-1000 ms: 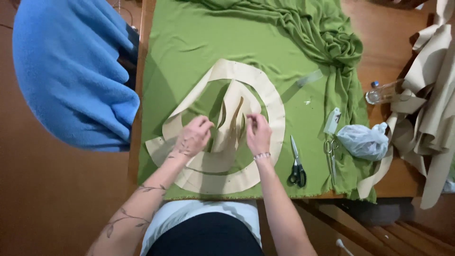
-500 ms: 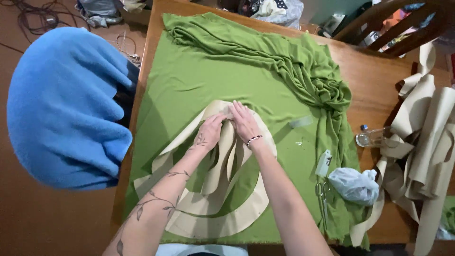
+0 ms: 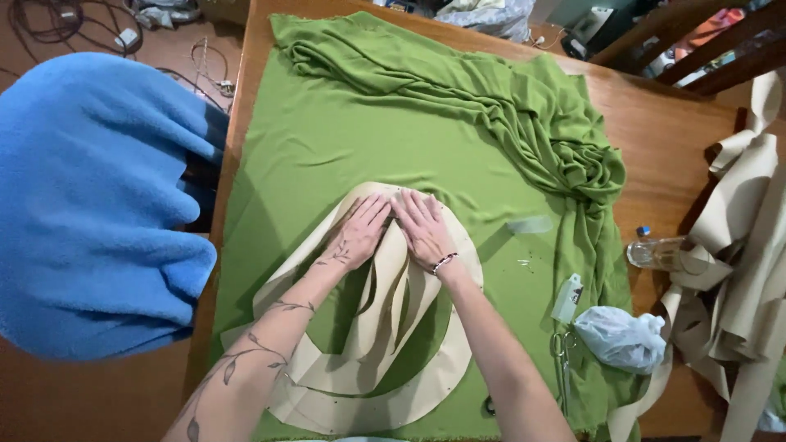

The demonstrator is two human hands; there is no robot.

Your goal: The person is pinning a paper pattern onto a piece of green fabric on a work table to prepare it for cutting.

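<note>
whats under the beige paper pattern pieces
The green fabric lies under the beige pattern pieces, spread on the wooden table. The fabric directly beneath the pieces is hidden.

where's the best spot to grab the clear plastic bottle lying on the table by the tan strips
Probably at the bare middle of the clear plastic bottle, coming from above. It lies on its side on the wooden table, blue cap toward the green fabric, its other end against the tan strips.
</note>
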